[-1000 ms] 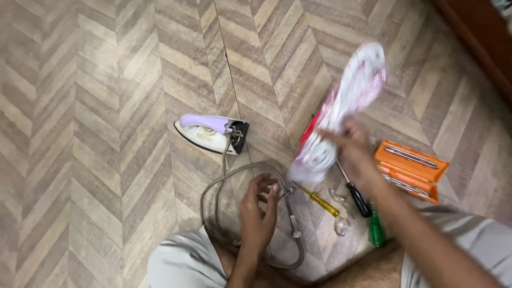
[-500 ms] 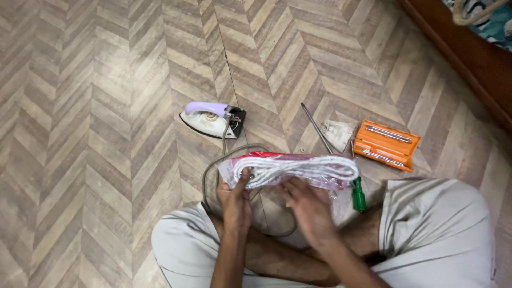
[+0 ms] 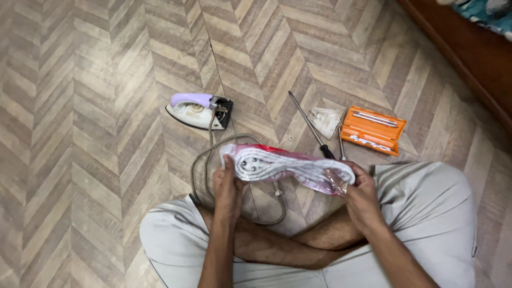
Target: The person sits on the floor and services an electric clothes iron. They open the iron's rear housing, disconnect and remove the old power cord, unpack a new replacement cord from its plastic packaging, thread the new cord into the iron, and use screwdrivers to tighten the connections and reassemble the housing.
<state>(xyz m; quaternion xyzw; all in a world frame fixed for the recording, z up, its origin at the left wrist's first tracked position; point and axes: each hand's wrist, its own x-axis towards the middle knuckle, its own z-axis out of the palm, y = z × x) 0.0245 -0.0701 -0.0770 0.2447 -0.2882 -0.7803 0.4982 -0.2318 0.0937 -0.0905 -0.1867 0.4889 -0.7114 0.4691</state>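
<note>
I hold a clear plastic packet with a coiled white cord and plug [image 3: 288, 165] level in front of me, red at its upper edge. My left hand [image 3: 228, 186] grips its left end and my right hand [image 3: 358, 192] grips its right end. Under the packet a grey cable [image 3: 210, 160] loops across the floor from a white clothes iron with a purple handle [image 3: 196, 110], whose rear cover is off. I sit cross-legged behind the packet.
A long screwdriver [image 3: 310, 125] lies on the herringbone floor beside a small white cover plate [image 3: 326, 119]. An orange tool case [image 3: 373, 129] sits to the right. A dark wooden furniture edge [image 3: 469, 53] runs along the top right.
My right hand brought the packet down from a raised, upright position to level in front of me, and my left hand left the cable and took hold of the packet's left end.
</note>
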